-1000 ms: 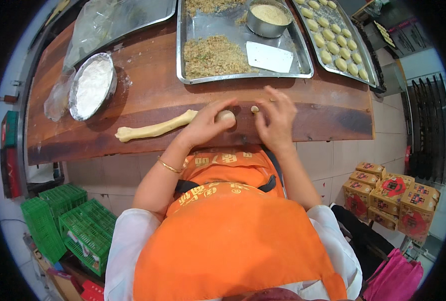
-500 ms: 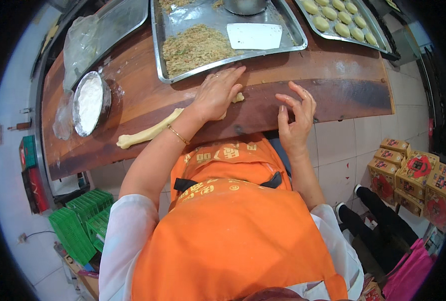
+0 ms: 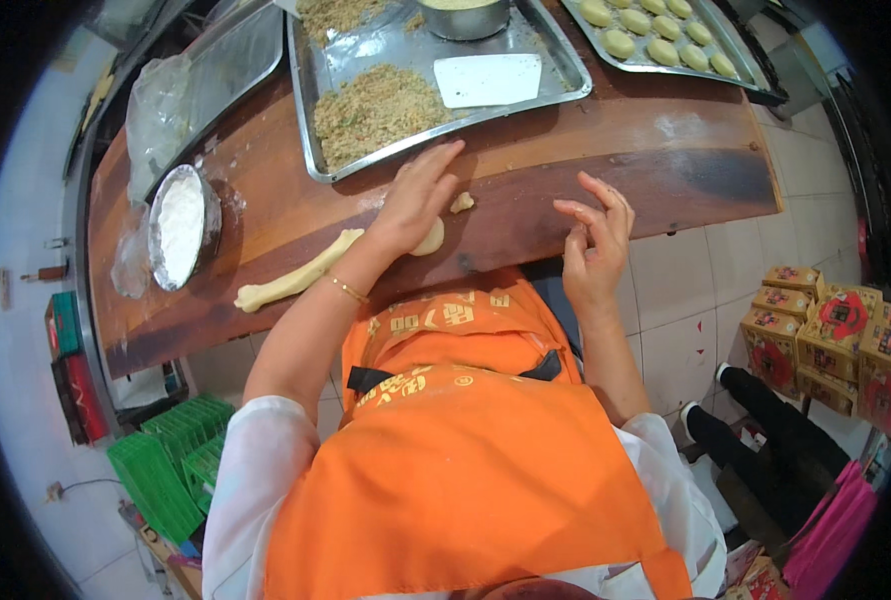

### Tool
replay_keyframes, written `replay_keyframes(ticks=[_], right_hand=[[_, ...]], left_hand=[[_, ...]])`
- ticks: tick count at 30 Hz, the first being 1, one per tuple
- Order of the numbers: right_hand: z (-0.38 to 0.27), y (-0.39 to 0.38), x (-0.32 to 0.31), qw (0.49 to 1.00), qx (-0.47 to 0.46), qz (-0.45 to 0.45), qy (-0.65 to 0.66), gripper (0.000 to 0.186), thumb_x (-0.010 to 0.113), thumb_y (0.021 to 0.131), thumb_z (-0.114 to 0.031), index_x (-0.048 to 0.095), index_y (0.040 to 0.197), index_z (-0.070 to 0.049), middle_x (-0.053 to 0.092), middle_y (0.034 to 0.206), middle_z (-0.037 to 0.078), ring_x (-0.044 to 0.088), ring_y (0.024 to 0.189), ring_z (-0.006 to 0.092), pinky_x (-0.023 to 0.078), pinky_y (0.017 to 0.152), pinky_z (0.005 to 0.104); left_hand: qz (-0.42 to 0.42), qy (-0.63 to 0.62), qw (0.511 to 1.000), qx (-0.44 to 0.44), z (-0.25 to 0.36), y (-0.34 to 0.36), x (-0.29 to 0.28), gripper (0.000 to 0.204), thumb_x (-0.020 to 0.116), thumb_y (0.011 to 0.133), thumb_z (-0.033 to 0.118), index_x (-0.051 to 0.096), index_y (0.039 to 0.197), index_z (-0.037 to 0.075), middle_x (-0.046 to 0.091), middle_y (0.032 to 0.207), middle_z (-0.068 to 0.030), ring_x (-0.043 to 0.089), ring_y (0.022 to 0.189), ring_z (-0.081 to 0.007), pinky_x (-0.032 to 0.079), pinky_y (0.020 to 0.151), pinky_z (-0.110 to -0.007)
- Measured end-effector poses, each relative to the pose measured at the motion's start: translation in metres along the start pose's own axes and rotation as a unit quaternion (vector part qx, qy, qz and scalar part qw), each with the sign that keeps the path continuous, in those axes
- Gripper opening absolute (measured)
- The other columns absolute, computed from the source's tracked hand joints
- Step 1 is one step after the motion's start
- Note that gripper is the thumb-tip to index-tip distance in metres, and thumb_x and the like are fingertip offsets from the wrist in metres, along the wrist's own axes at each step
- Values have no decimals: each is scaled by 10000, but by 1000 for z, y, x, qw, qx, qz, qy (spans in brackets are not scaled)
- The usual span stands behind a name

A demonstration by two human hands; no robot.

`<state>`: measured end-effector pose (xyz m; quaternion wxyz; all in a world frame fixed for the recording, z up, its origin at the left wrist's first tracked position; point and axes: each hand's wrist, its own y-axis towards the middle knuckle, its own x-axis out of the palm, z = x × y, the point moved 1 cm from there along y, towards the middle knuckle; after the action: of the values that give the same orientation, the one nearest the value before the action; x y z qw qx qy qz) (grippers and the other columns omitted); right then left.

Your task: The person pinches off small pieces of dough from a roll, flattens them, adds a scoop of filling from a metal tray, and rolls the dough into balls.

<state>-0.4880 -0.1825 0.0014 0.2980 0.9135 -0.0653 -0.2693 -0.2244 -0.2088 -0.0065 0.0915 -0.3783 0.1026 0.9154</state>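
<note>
My left hand (image 3: 417, 205) is tilted on its side over the wooden table, fingers stretched out and holding nothing. By its heel lies a small round piece of pale dough (image 3: 430, 238), partly covered by the hand. A little scrap of dough (image 3: 462, 203) rests just right of the fingers. A long dough rope (image 3: 300, 275) extends to the left, its right end running up to my left wrist. My right hand (image 3: 597, 235) hovers over the table's near edge with bent, parted fingers and nothing in them.
On the wooden table (image 3: 535, 170) stands a metal tray (image 3: 365, 55) with crumbly filling (image 3: 380, 110), a white scraper (image 3: 487, 80) and a metal bowl (image 3: 465, 20). A bowl of white flour (image 3: 180, 225) is at left. Far right, another tray (image 3: 655, 68) carries oval dough pieces.
My left hand has turned from palm-down onto its side, uncovering part of the round dough piece. The scrap now shows apart from it. My right hand stays raised, and the view has shifted slightly.
</note>
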Motion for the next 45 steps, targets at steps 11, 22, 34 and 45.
replay_keyframes(ticks=[11,22,34,45], right_hand=[[-4,-44,-42,968,25,-200,-150,114,730,763,-103,685,867,-99,612,814,22,565,854,256,412,838,407],[-2,-70,-19,919,60,-366,-135,216,739,781,-299,726,713,-94,661,788,80,597,876,284,386,858,449],[64,-108,-96,879,386,-274,57,192,699,862,-228,700,828,-40,647,749,21,577,691,106,472,622,294],[5,-61,-71,944,225,-202,129,222,705,905,-180,691,1068,-30,664,838,30,605,751,99,515,702,275]], left_hand=[[214,-332,914,-90,9,-55,-27,359,419,1086,218,585,1323,5,653,1260,-115,581,1216,-191,417,1081,-345],[128,103,986,25,41,-85,-20,655,813,781,209,559,1373,93,492,1321,-222,470,1259,-405,419,1054,-466],[150,145,978,-17,30,-82,14,697,833,754,158,505,1353,16,522,1198,-230,505,1112,-431,447,950,-495],[126,-597,770,-190,17,-72,4,375,419,1076,283,523,1233,-42,642,1130,-173,678,970,-287,592,818,-371]])
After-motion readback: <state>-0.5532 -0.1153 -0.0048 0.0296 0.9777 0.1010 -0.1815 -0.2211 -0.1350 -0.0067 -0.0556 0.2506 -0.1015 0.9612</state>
